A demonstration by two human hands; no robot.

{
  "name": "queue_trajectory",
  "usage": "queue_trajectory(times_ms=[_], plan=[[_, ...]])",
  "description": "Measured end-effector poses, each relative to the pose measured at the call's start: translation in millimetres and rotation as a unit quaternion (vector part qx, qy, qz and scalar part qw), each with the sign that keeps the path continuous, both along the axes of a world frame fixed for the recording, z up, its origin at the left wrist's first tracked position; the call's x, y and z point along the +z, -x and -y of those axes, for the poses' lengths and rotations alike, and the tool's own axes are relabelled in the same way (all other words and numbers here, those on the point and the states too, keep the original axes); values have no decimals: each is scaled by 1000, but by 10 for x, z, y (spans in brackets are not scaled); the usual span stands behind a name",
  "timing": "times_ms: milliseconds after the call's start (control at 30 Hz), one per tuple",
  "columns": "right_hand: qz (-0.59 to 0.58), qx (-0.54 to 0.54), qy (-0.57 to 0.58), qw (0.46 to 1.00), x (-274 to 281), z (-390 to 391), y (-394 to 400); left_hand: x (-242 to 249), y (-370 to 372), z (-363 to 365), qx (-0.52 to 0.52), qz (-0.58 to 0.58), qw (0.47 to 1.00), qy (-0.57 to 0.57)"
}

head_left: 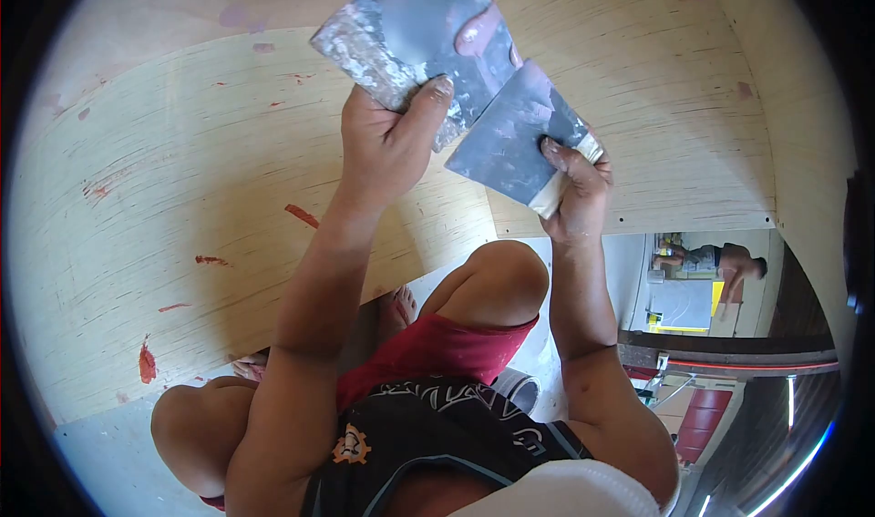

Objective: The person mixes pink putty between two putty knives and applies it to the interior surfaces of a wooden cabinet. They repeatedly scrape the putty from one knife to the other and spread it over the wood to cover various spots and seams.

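My left hand (pixel 387 148) grips a flat grey metal plate (pixel 415 25) by its lower edge, thumb on top. The plate is smeared with whitish residue on its left side. A lump of pink putty (pixel 478 32) sits near its right edge. Closed around the pale, taped-looking edge of a putty scraper (pixel 506 134) is my right hand (pixel 579 184), thumb pressed on the grey blade. The scraper's upper edge meets or overlaps the plate's right side. Behind both tools is a plywood panel (pixel 182 198) with reddish putty patches.
More plywood (pixel 638 89) extends to the right, with dark fastener dots along its lower edge. My bent knees are close below the panel. A round container (pixel 518 389) stands beside my leg. Farther off at right, another person (pixel 720 260) is near a pale board (pixel 679 305).
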State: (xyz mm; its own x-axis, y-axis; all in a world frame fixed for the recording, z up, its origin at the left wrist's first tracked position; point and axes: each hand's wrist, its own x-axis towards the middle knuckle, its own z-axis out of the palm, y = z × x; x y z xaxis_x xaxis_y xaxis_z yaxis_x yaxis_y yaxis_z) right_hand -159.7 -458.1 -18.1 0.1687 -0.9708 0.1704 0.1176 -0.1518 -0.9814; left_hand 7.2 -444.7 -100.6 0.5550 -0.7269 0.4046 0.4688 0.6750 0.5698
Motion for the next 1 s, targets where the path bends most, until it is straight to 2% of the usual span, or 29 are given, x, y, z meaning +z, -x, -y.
queue_trajectory(times_ms=[100, 133, 167, 233, 267, 300, 333, 367, 400, 433, 467, 500, 567, 600, 667, 733, 800, 867, 1000], plan=[[-25, -7, -21, 999, 16, 59, -46, -6, -6, -21, -40, 18, 999, -2], [-25, 14, -32, 999, 19, 91, -49, -116, -60, -6, -53, 115, 992, -18], [-26, 33, -42, 998, 31, 136, -41, -216, -114, 44, -54, 111, 992, -18], [-23, 23, -14, 999, 97, 286, 38, -386, -236, 220, -97, 66, 989, -90], [-15, 19, 15, 1000, 166, 412, 68, -463, -340, 314, -69, 25, 986, -147], [-132, -4, 102, 986, 275, 580, 89, -766, -528, 487, -108, 4, 977, -183], [-245, -30, 185, 951, 391, 743, 105, -1167, -713, 625, -152, -16, 963, -221], [-473, -76, 338, 810, 527, 883, 41, -1505, -875, 669, -206, -54, 946, -243], [-574, -73, 462, 672, 586, 1119, 52, -1765, -1024, 695, -258, -91, 925, -263], [-653, -79, 555, 509, 661, 1376, 46, -1940, -1125, 682, -262, -96, 923, -264], [-705, -79, 627, 323, 731, 1656, 32, -2097, -1188, 655, -268, -71, 903, -328], [-708, -72, 626, 320, 753, 1961, 42, -2208, -1212, 650, -274, -44, 878, -391], [-752, -41, 629, 190, 696, 2563, 103, -2300, -1250, 720, -305, -89, 877, -361], [-756, -33, 627, 186, 622, 2824, 114, -2324, -1275, 744, -330, -127, 875, -331], [-782, -16, 611, 121, 476, 3229, 134, -2275, -1323, 769, -340, -102, 861, -365], [-794, -15, 598, 107, 313, 3470, 120, -2273, -1346, 784, -342, -76, 847, -400], [-807, -13, 583, 96, 190, 3644, 74, -2320, -1356, 786, -356, -95, 854, -367], [-873, -15, 485, 59, 118, 3746, 29, -2326, -1331, 782, -347, -103, 853, -375], [-878, -29, 475, 44, 22, 3916, -18, -2415, -1324, 829, -340, -125, 848, -386]])
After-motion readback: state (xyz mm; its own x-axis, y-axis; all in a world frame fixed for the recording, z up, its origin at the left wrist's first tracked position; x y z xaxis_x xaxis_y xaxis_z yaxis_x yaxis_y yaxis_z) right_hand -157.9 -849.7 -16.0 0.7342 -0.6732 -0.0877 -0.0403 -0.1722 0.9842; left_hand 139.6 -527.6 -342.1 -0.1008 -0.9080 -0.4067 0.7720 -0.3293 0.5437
